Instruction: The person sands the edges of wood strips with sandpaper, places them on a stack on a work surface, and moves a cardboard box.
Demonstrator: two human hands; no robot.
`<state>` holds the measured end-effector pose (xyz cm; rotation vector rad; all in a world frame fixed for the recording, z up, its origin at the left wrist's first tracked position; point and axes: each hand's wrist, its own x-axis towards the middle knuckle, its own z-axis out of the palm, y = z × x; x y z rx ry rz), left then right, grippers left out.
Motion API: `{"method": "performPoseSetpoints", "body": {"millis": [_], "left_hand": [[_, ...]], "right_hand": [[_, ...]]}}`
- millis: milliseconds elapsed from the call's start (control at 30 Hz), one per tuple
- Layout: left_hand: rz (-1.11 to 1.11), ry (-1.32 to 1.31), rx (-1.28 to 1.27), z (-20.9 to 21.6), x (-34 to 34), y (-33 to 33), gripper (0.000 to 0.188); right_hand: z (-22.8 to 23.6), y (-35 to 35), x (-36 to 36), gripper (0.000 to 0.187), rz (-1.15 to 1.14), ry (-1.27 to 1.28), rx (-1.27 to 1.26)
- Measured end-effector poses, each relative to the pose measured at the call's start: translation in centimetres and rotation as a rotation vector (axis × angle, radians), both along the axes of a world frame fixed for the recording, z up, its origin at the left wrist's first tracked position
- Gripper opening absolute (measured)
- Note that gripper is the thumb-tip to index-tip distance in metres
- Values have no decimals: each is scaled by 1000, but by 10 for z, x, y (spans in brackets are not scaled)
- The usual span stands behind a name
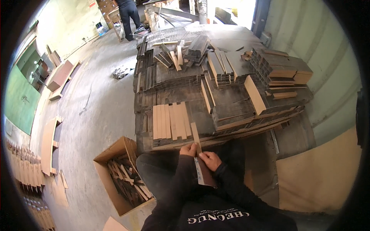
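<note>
Close to the front edge of the stacked sheets, my left hand (188,149) and my right hand (211,160) are both closed on a narrow tan cardboard strip (195,133). It points away from me, its far end resting over the stack. Below my hands a dark brown piece with a white, marked edge (199,174) hangs over my lap; whether it belongs to the strip I cannot tell. Just left of the strip's far end, several tan strips (169,121) lie side by side in a row on the stack.
An open cardboard box (101,175) of scrap strips stands on the floor beside my left leg. Loose pieces (196,48) and bundled strips (283,67) lie farther back on the stack. A large tan sheet (316,179) leans at right. A person (128,17) stands at the far left.
</note>
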<state>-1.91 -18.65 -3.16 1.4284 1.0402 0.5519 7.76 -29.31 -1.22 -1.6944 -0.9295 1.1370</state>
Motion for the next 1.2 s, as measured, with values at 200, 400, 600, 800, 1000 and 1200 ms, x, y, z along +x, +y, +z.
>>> {"method": "performPoseSetpoints", "body": {"millis": [200, 400, 600, 800, 1000, 1200], "left_hand": [[22, 36, 90, -11, 0, 8, 37], [112, 62, 153, -20, -8, 0, 38], [46, 226, 293, 35, -33, -19, 35], [131, 64, 241, 21, -65, -23, 24], [-86, 280, 1077, 38, -48, -7, 27], [-225, 449, 1223, 29, 4, 37, 18]], "right_hand": [[-16, 4, -2, 41, 38, -20, -19], [-11, 4, -9, 39, 77, -73, -45], [-30, 33, -4, 43, -86, -103, 113], [-57, 57, 25, 42, -157, 366, 175], [-32, -20, 32, 54, -63, 593, 103], [-94, -122, 82, 57, -79, 962, 307]]}}
